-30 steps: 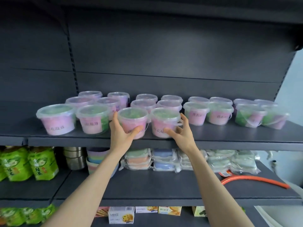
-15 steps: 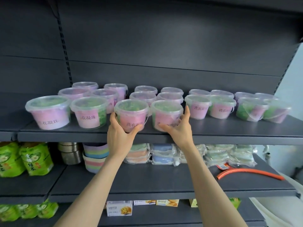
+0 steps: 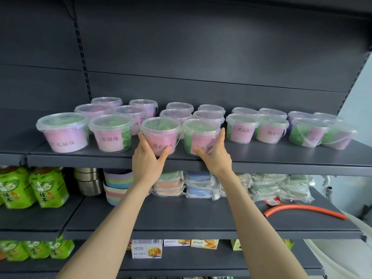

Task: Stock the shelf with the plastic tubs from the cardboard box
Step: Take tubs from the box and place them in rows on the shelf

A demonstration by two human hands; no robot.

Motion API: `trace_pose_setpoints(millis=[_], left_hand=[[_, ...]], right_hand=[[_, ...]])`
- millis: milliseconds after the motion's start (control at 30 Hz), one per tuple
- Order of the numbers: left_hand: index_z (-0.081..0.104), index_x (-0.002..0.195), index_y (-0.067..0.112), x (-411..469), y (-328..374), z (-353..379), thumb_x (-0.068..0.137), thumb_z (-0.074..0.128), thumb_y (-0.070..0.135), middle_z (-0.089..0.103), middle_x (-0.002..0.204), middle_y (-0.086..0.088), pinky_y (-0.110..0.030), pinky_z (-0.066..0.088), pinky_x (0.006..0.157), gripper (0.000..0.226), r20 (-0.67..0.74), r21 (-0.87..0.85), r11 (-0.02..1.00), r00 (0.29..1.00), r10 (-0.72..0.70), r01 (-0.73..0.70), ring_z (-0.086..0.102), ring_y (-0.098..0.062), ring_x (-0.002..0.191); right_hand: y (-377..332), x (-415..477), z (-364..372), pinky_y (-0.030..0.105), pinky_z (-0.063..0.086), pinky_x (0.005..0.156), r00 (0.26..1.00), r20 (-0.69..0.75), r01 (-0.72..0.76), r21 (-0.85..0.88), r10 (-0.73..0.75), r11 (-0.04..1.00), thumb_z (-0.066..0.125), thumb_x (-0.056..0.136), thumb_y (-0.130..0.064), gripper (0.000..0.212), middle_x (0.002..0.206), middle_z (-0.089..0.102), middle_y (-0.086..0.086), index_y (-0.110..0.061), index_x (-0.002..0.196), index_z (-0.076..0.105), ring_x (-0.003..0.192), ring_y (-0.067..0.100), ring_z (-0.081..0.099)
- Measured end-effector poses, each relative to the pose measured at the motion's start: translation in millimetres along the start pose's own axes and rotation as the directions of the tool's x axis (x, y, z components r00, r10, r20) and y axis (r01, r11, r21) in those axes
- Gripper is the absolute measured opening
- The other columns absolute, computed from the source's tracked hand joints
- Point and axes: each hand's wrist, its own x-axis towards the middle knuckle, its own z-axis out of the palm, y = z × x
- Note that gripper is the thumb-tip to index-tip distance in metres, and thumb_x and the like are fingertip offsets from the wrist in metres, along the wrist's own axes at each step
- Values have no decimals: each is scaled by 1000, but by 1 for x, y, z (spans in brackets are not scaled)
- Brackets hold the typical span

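Two clear plastic tubs with pink labels sit at frame centre on the dark grey metal shelf (image 3: 261, 156). Left hand (image 3: 148, 158) cups one tub (image 3: 160, 131); right hand (image 3: 216, 156) cups its neighbour (image 3: 201, 133).

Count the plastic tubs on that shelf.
20 tubs: eight in front, the left hand and right hand each on one; four in a middle row at left; eight at the back. Others may be hidden.

Tubs (image 3: 109, 133) stand in rows on the shelf (image 3: 261, 156).
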Motion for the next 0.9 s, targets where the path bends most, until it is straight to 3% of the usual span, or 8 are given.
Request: trace_pose_setpoints(millis=[167, 233, 300, 400, 500, 633, 733, 900], left_hand=[[10, 147, -2, -13, -7, -3, 92, 51, 40, 41, 141, -21, -42, 25, 110, 80, 20, 81, 996, 1000, 24, -26, 37, -34, 130], [25, 144, -2, -26, -14, -5, 91, 54, 31, 39, 144, -20, -42, 16, 114, 68, 39, 125, 990, 998, 56, -61, 31, -31, 137], [43, 136, 1, -42, -20, -7, 91, 56, 24, 37, 147, -16, -42, 18, 115, 52, 71, 119, 988, 993, 94, -102, 25, -29, 140], [63, 112, 1, -70, -28, -14, 88, 60, 14, 58, 126, -15, -40, 41, 97, 28, 52, 34, 984, 984, 171, -173, 50, -33, 119], [66, 98, 4, -107, -41, -15, 86, 61, 10, 68, 94, -9, -40, 52, 69, 14, 113, 5, 970, 964, 239, -241, 63, -30, 86], [67, 98, 5, -174, -79, 7, 87, 61, 10, 71, 89, -7, -42, 53, 63, 13, 312, 9, 989, 940, 136, -147, 65, -30, 79], [68, 97, 7, -235, -119, 34, 87, 61, 12, 73, 88, -6, -39, 54, 62, 14, 476, 77, 997, 879, -25, -13, 67, -29, 77], [69, 93, 11, -347, -195, 83, 84, 64, 12, 72, 81, -2, -30, 54, 62, 10, 676, 155, 979, 709, -201, 130, 67, -18, 70]], right_hand=[[5, -19, 4, 46, 39, 103, 996, -77, 51, -42, -54, 998, 63, 89, -35, 90, 141, 45, 9, -11, 151, 4, 125, 30, 46], [11, -32, 8, 45, 36, 105, 987, -128, 87, -53, -93, 995, 61, 91, -25, 74, 130, 54, 11, -8, 149, 19, 121, 30, 48], [16, -46, 13, 43, 30, 110, 980, -150, 118, -89, -130, 989, 58, 92, -21, 62, 139, 49, 12, -7, 145, 31, 129, 30, 42], [24, -72, 21, 41, 33, 109, 962, -202, 172, -78, -184, 982, 58, 92, -17, 47, 146, 41, 14, -4, 136, 46, 133, 29, 41], [45, -109, 37, 37, 45, 91, 955, -209, 198, -72, -209, 978, 58, 91, -13, 29, 126, 59, 11, -3, 118, 60, 111, 30, 58], [100, -171, 75, 35, 51, 75, 997, -29, 64, -68, -66, 996, 57, 92, -13, 18, 110, 65, 9, -4, 105, 66, 92, 29, 63], [151, -222, 109, 8, 37, 67, 989, 111, -83, -156, 101, 984, 58, 92, -15, 16, 108, 65, 4, -9, 104, 67, 88, 23, 63], [244, -301, 172, 45, 54, 75, 866, 309, -331, -232, 392, 915, 59, 89, -5, 14, 102, 66, 11, -6, 98, 68, 88, 30, 64]])
